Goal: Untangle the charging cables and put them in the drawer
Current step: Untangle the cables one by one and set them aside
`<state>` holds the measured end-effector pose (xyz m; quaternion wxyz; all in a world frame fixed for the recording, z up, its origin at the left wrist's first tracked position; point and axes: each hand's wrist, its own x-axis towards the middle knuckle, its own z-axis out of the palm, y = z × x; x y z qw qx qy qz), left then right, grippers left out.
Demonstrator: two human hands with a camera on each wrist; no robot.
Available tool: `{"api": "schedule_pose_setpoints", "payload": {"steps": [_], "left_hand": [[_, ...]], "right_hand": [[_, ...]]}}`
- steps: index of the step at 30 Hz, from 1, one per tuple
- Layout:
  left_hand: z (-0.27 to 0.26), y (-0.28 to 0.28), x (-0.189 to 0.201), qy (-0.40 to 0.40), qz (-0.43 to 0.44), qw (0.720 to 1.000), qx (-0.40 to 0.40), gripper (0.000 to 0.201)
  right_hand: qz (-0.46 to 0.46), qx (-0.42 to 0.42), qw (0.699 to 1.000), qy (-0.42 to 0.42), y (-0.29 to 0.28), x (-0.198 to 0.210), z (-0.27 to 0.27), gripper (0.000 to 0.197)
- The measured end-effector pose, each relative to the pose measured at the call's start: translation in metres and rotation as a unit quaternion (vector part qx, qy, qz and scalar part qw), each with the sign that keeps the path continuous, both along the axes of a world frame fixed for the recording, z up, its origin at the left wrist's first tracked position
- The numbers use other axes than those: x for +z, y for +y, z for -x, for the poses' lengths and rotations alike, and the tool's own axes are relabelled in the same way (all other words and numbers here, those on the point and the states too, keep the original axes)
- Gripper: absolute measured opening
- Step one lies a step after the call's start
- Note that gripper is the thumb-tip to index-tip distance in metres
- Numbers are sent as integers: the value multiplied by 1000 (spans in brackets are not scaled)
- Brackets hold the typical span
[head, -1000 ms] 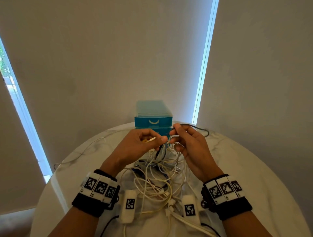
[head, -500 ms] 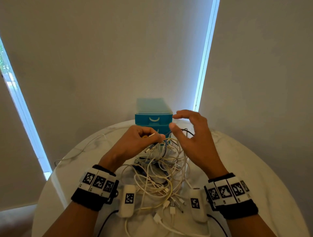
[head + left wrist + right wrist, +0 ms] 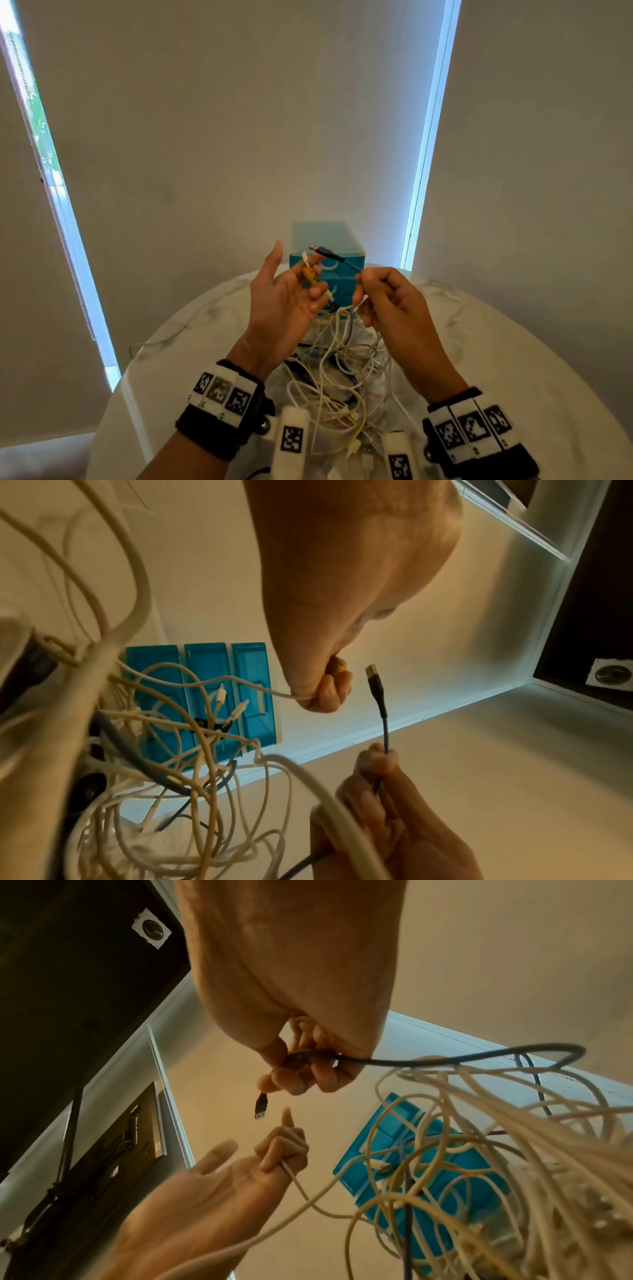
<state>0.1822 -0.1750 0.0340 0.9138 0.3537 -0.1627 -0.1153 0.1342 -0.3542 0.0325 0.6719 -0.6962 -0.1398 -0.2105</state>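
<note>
A tangle of white and dark charging cables (image 3: pixel 339 370) lies on the round marble table (image 3: pixel 513 359), part of it lifted. My left hand (image 3: pixel 313 284), palm up and thumb straight, curls its fingers round a white cable with a yellowish piece (image 3: pixel 308 274); the grip also shows in the left wrist view (image 3: pixel 322 696). My right hand (image 3: pixel 361 291) pinches a dark cable (image 3: pixel 428 1061) just below its USB plug (image 3: pixel 317 249), which sticks up free (image 3: pixel 375 677). Behind the hands stands the teal drawer unit (image 3: pixel 329 240), its drawers looking closed.
One thin white cable (image 3: pixel 164 342) trails alone across the table's left side. The drawer unit stands at the far edge, close to the wall. Bare marble lies to the right of the tangle. Narrow window strips flank the wall.
Both hands have risen above the tangle. The right hand, open half a second ago, now pinches the dark USB cable and holds its plug up. The left hand has turned palm up.
</note>
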Motion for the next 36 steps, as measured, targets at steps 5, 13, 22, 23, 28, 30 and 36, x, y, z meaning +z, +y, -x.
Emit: {"api": "schedule_pose_setpoints", "payload": {"steps": [5,13,22,23,28,30,36], "left_hand": [[0,-10,2,-47,-76,990,111,44],[-9,15,9,-94,81,979,159,37],[-1,45,19,-104,-75,957,261,51],[3,43,20,-119,-177,933,291,50],[7,23,12,-252,-508,802,188,45],[9,16,8,-290,-543,774,146,35],[19,10,13,-337,-490,791,142,16]], "right_hand": [[57,7,998,7,8,-7,0,21],[278,-180,943,15,-25,-19,-14,8],[174,-192,962,-87,-51,-11,-15,11],[171,-188,962,-104,-48,-10,-14,12],[174,-177,956,-156,-30,-11,-12,14],[177,-170,957,-155,-25,-12,-11,14],[196,-234,942,-142,-28,-16,-17,42]]}}
